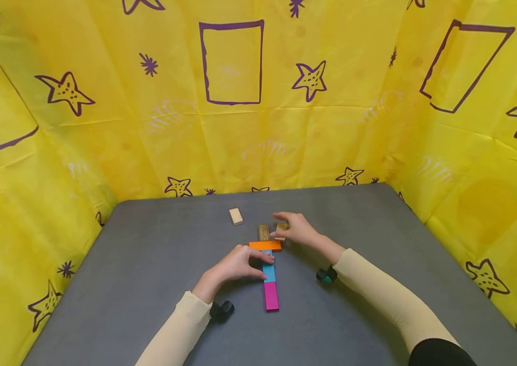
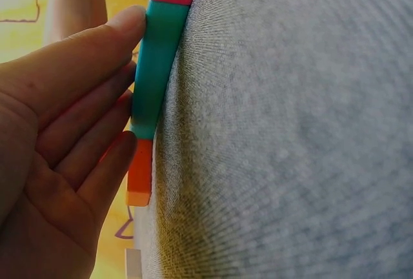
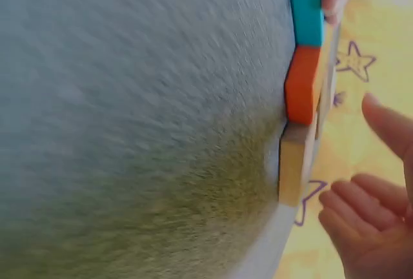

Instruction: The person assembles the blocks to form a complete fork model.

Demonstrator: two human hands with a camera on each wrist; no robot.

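Observation:
Flat blocks lie in a row on the grey table: a magenta block [image 1: 271, 297] nearest, then a blue block [image 1: 269, 273], then an orange block [image 1: 265, 246] laid crosswise. Beyond the orange one is a brown wooden block [image 1: 264, 232], with a light wooden block [image 1: 280, 235] to its right, partly hidden by my right hand [image 1: 303, 232]. My left hand [image 1: 234, 265] touches the blue block [image 2: 159, 66] with thumb and fingertips, its fingers nearly straight. In the right wrist view my right hand holds nothing, its fingers spread apart from the light wooden block [image 3: 293, 163].
A pale wooden block [image 1: 236, 216] lies alone farther back, left of the row. Yellow cloth [image 1: 258, 147] with purple drawings hangs behind the grey table [image 1: 157, 254] and along both sides. Dark wrist straps [image 1: 222, 311] sit under the sleeves.

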